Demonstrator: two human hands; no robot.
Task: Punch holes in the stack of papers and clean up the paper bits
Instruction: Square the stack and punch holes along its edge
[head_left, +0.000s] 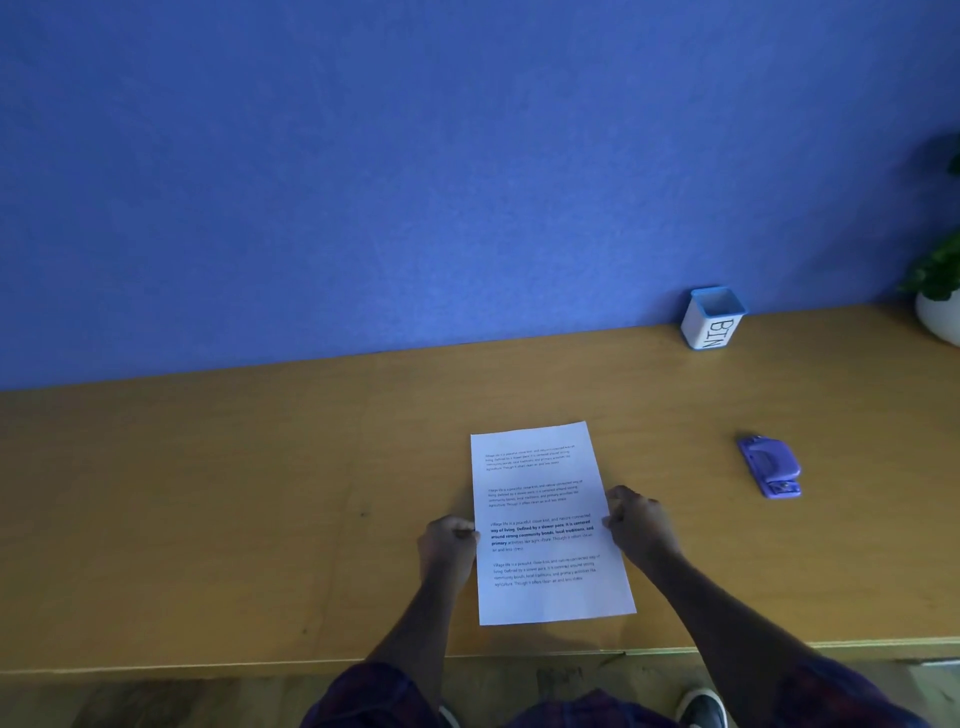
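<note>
A white stack of printed papers (545, 499) lies on the wooden table (260, 493), long side running away from me. My left hand (448, 545) grips the stack's left edge with curled fingers. My right hand (636, 525) pinches the right edge at about the same height. A purple hole punch (770, 466) sits on the table to the right of the papers, well apart from both hands. No paper bits are visible.
A small white container with a blue rim, marked BIN (712, 318), stands at the back right against the blue wall. A potted plant (940, 291) is at the far right edge. The table's front edge (208, 667) runs just below the papers.
</note>
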